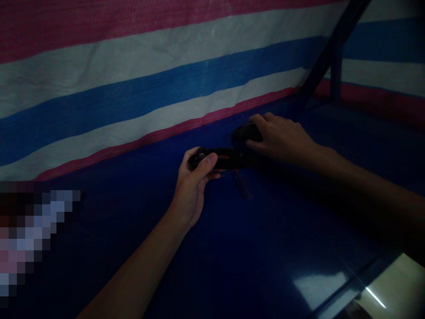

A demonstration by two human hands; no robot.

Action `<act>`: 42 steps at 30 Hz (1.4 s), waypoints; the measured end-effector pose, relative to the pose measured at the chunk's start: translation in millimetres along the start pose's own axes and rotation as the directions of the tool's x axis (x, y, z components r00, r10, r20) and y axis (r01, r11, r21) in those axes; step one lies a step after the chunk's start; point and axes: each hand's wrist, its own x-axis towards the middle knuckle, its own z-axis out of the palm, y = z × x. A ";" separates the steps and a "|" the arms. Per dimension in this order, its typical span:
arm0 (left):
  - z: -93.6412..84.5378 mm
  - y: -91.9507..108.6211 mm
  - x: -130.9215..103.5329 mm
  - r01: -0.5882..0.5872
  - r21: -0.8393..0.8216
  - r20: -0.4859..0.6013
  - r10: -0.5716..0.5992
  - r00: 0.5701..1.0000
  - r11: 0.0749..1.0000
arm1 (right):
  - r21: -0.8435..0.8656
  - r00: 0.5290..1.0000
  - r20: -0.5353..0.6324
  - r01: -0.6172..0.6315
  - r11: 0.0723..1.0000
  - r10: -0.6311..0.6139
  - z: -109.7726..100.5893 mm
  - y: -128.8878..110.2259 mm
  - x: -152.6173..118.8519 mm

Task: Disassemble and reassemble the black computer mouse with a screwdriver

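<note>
I see a glossy dark blue table [265, 248] running up to a striped tarpaulin at the back. A dark, elongated tool [226, 158] lies on it near the middle, with a second dark object [245, 132] just behind; the light is too dim to tell what either is.

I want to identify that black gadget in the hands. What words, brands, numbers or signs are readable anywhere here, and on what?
None can be read.
Black device, held by the left hand and touched by the right hand: a small red mark, too dark to tell if it is lettering.
Striped tarp: colour bands only.
Blue surface: no print visible.
</note>
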 end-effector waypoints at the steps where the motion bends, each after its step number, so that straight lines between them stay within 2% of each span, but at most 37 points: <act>1: 0.3 0.3 -0.1 0.000 0.001 -0.003 0.000 1.000 1.000 | -0.012 0.999 0.036 0.007 1.000 -0.006 1.0 0.2 -0.5; 4: 1.0 0.9 -0.3 0.000 0.003 -0.006 0.000 1.000 1.000 | -0.015 0.992 0.123 0.024 1.000 -0.022 2.0 0.7 -1.8; 8: 1.1 1.1 0.2 0.007 0.008 -0.008 -0.007 1.000 1.000 | 0.027 0.991 0.133 0.024 0.999 -0.028 -0.7 0.7 -1.9; 10: 0.7 1.5 0.6 0.011 0.011 -0.005 -0.011 1.000 1.000 | 0.078 0.997 0.066 0.024 0.997 -0.029 -4.4 -1.0 -1.1; 12: 0.1 1.9 0.7 0.025 0.015 0.002 -0.025 1.000 1.000 | 0.213 0.995 -0.054 0.094 0.972 -0.085 -9.8 -5.4 -1.1; 14: -0.6 2.0 0.3 0.038 0.016 0.011 -0.039 0.999 0.999 | 0.427 0.967 -0.167 0.248 0.869 -0.194 -15.9 -12.9 -3.5; 15: -0.7 1.9 -0.1 0.042 0.014 0.017 -0.042 0.999 0.999 | 0.547 0.948 -0.203 0.318 0.774 -0.246 -18.7 -17.6 -5.8; 18: 0.2 1.0 -1.9 0.029 0.008 0.041 -0.030 0.999 1.000 | 0.751 0.892 -0.220 0.414 0.515 -0.396 -23.4 -32.8 -15.4; 20: 1.9 0.3 -3.2 0.020 0.008 0.047 -0.020 0.999 1.000 | 0.772 0.836 -0.222 0.466 0.432 -0.502 -23.2 -40.5 -21.0; 22: 3.7 -0.2 -4.2 0.016 0.010 0.058 -0.016 0.998 1.000 | 0.776 0.823 -0.240 0.481 0.408 -0.516 -21.7 -44.3 -23.9; 25: 3.8 -1.2 -4.6 0.017 0.041 0.095 -0.020 0.995 0.999 | 0.803 0.852 -0.243 0.445 0.397 -0.464 -20.4 -44.2 -23.8; 29: -0.1 -3.5 -3.6 0.031 0.093 0.121 -0.042 0.992 0.995 | 0.862 0.890 -0.190 0.353 0.363 -0.414 -21.7 -41.8 -22.8; 31: -1.5 -3.8 -2.9 0.026 0.081 0.134 -0.036 0.990 0.996 | 0.894 0.924 -0.182 0.298 0.335 -0.338 -22.3 -41.2 -22.5; 33: -1.9 -3.2 -2.3 0.023 0.064 0.124 -0.031 0.992 0.998 | 0.925 0.961 -0.181 0.239 0.294 -0.211 -23.0 -40.4 -21.1; 37: -1.8 -0.5 -1.2 0.017 0.041 0.086 -0.021 0.996 0.999 | 0.986 0.993 -0.108 0.102 0.134 0.041 -25.2 -37.3 -13.6; 40: -1.9 1.4 -0.1 0.021 0.026 0.081 -0.023 0.996 0.999 | 0.998 0.985 0.018 -0.009 -0.056 0.172 -28.1 -34.5 -7.0; 42: -1.9 2.3 0.4 0.032 0.008 0.062 -0.033 0.998 0.999 | 0.981 0.971 0.117 -0.080 -0.179 0.206 -30.8 -32.7 -4.1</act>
